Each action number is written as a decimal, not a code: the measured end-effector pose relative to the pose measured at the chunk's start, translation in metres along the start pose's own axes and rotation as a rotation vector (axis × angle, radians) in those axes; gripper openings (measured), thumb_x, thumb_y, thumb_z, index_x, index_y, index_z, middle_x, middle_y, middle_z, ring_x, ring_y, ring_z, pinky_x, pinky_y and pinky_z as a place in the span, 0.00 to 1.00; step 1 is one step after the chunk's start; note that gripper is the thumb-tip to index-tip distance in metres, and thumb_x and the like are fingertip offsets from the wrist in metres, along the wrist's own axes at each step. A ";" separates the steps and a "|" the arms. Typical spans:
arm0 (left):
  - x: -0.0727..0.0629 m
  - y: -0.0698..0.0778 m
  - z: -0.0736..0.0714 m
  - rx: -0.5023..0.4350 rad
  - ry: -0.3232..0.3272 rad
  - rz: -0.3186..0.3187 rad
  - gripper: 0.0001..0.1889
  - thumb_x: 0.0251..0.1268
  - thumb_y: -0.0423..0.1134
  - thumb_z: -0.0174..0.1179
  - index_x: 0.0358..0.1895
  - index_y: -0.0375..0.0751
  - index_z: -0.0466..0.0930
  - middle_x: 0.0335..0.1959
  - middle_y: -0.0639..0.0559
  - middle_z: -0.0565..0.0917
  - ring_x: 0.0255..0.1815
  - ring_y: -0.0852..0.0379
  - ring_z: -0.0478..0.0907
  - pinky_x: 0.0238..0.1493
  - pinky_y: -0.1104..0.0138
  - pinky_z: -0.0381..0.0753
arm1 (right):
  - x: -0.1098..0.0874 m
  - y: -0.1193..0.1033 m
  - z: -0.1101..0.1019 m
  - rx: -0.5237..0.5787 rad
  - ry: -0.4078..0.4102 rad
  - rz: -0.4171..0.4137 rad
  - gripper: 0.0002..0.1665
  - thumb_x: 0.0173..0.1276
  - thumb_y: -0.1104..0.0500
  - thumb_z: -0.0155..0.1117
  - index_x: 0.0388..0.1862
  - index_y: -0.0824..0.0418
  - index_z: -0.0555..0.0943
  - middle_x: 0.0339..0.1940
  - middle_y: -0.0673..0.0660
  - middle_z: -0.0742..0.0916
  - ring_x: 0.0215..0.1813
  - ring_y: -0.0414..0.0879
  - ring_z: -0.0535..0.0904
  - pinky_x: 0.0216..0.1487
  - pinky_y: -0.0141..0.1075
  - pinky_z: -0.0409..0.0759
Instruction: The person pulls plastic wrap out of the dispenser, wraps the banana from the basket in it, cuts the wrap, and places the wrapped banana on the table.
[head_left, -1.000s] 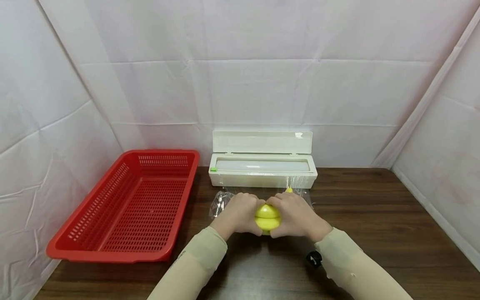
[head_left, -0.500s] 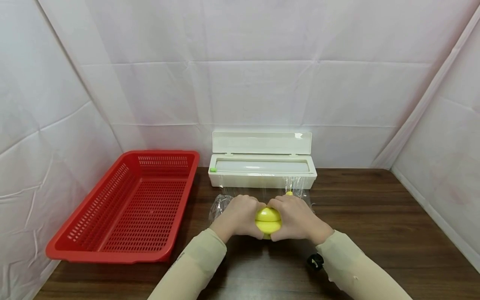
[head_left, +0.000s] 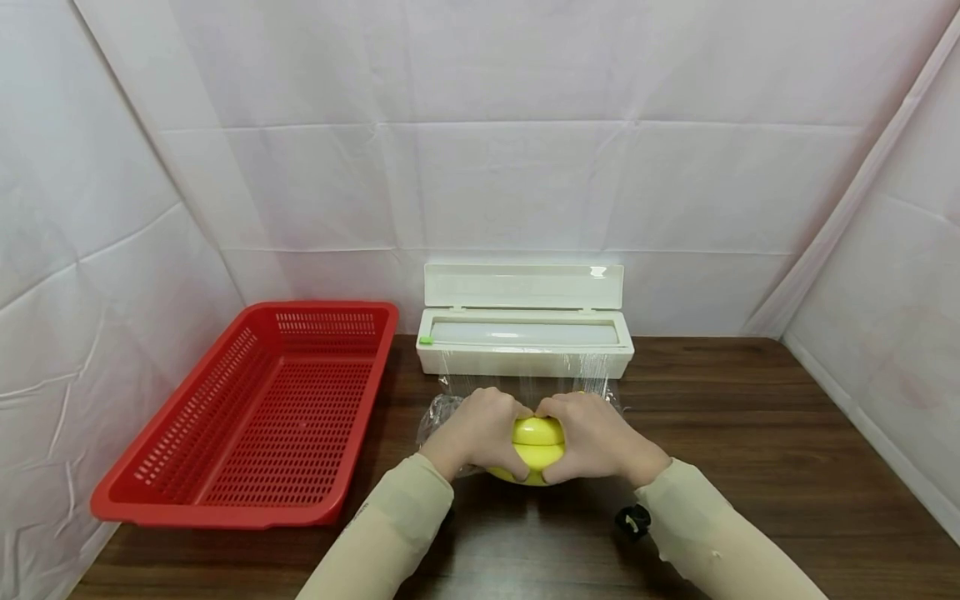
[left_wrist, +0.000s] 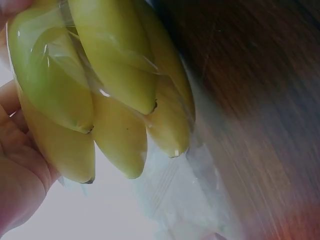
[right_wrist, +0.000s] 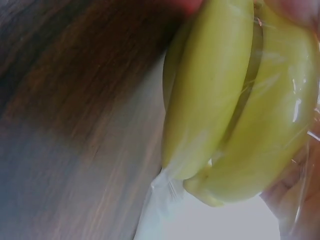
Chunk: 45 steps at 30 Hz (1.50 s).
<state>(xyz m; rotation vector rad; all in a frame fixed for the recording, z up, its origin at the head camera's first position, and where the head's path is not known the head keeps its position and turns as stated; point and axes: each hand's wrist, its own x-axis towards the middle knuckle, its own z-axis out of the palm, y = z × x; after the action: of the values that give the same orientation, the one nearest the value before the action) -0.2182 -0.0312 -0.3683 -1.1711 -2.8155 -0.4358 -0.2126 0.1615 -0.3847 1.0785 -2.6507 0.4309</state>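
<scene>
Yellow bananas (head_left: 537, 450), wrapped round by left hand (head_left: 486, 429) and right hand (head_left: 594, 435), sit before the white box (head_left: 525, 317); taut film (head_left: 525, 387) between could tear or drag the box if pulled hard.

A: Your left sleeve (head_left: 378, 546) is pale cream and fits your forearm closely.

B: Your right sleeve (head_left: 720, 542) matches it. Near the wrist, both turn a slightly darker, greener beige at the left cuff (head_left: 422, 496) and right cuff (head_left: 671, 497).

A: Along the outer edge of your left one runs small dark lettering (head_left: 358, 517), too small to read.

B: Yours on the right carries a tiny pale fleck (head_left: 716, 554), and its inner edge puckers in small waves.

A: Beside that cuff you have a small black device (head_left: 632, 522) with a lighter mark.

B: Your left hand (head_left: 486, 429) and right hand (head_left: 594, 437) are bare.
</scene>
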 end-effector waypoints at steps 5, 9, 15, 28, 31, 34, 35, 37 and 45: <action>0.001 0.001 -0.001 -0.036 -0.026 -0.005 0.15 0.25 0.49 0.71 0.21 0.55 0.76 0.13 0.66 0.71 0.16 0.66 0.65 0.19 0.76 0.64 | 0.000 -0.001 -0.004 0.056 -0.058 0.037 0.26 0.29 0.45 0.72 0.33 0.48 0.79 0.23 0.36 0.75 0.23 0.33 0.68 0.23 0.26 0.67; 0.002 0.001 -0.001 -0.053 -0.031 -0.011 0.16 0.24 0.49 0.72 0.24 0.54 0.79 0.15 0.66 0.73 0.17 0.66 0.67 0.20 0.76 0.66 | 0.001 -0.001 -0.006 0.083 -0.086 0.053 0.26 0.29 0.46 0.73 0.33 0.48 0.79 0.23 0.36 0.76 0.23 0.33 0.69 0.22 0.26 0.68; 0.003 -0.001 -0.002 -0.096 -0.051 -0.021 0.20 0.26 0.49 0.73 0.31 0.51 0.82 0.19 0.66 0.76 0.20 0.67 0.69 0.22 0.77 0.68 | 0.003 0.003 -0.007 0.100 -0.118 0.068 0.27 0.29 0.44 0.74 0.33 0.46 0.79 0.23 0.36 0.77 0.23 0.33 0.69 0.23 0.27 0.69; 0.007 -0.003 -0.005 -0.191 -0.112 -0.104 0.25 0.31 0.44 0.74 0.40 0.43 0.78 0.28 0.57 0.79 0.26 0.63 0.72 0.28 0.75 0.73 | 0.011 0.014 -0.007 0.200 -0.172 0.071 0.25 0.31 0.44 0.75 0.33 0.48 0.79 0.23 0.39 0.79 0.22 0.34 0.70 0.23 0.28 0.71; 0.007 -0.005 -0.007 -0.213 -0.124 -0.118 0.25 0.31 0.43 0.75 0.40 0.43 0.79 0.30 0.57 0.78 0.28 0.62 0.71 0.31 0.74 0.73 | 0.014 0.015 -0.007 0.209 -0.189 0.078 0.26 0.31 0.44 0.75 0.34 0.48 0.79 0.24 0.39 0.79 0.23 0.34 0.71 0.24 0.28 0.72; 0.007 -0.005 -0.009 -0.195 -0.129 -0.129 0.27 0.33 0.44 0.75 0.44 0.41 0.79 0.36 0.55 0.76 0.33 0.61 0.71 0.36 0.73 0.74 | 0.016 0.016 -0.008 0.210 -0.207 0.087 0.27 0.32 0.43 0.75 0.35 0.48 0.80 0.25 0.39 0.79 0.25 0.35 0.71 0.26 0.28 0.72; 0.006 -0.005 -0.010 -0.183 -0.129 -0.135 0.28 0.34 0.45 0.75 0.45 0.41 0.79 0.39 0.53 0.75 0.36 0.60 0.71 0.38 0.73 0.73 | 0.017 0.016 -0.008 0.217 -0.213 0.089 0.27 0.33 0.43 0.75 0.36 0.48 0.80 0.26 0.40 0.80 0.25 0.35 0.71 0.26 0.29 0.72; 0.005 -0.004 -0.011 -0.166 -0.128 -0.150 0.30 0.35 0.47 0.75 0.48 0.41 0.79 0.44 0.51 0.72 0.41 0.58 0.69 0.42 0.72 0.73 | 0.019 0.016 -0.009 0.228 -0.227 0.094 0.27 0.34 0.43 0.75 0.37 0.49 0.80 0.26 0.40 0.80 0.25 0.35 0.72 0.26 0.29 0.72; -0.003 -0.004 -0.006 -0.055 -0.098 -0.178 0.41 0.42 0.53 0.69 0.65 0.44 0.69 0.51 0.50 0.73 0.50 0.53 0.70 0.59 0.58 0.69 | 0.022 0.018 -0.010 0.285 -0.277 0.130 0.27 0.37 0.44 0.75 0.38 0.50 0.81 0.25 0.42 0.80 0.24 0.37 0.73 0.25 0.30 0.74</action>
<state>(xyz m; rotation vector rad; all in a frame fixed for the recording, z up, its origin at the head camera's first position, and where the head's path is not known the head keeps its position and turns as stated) -0.2187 -0.0376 -0.3642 -0.9798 -3.0254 -0.4815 -0.2399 0.1634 -0.3713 1.1191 -2.9825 0.7556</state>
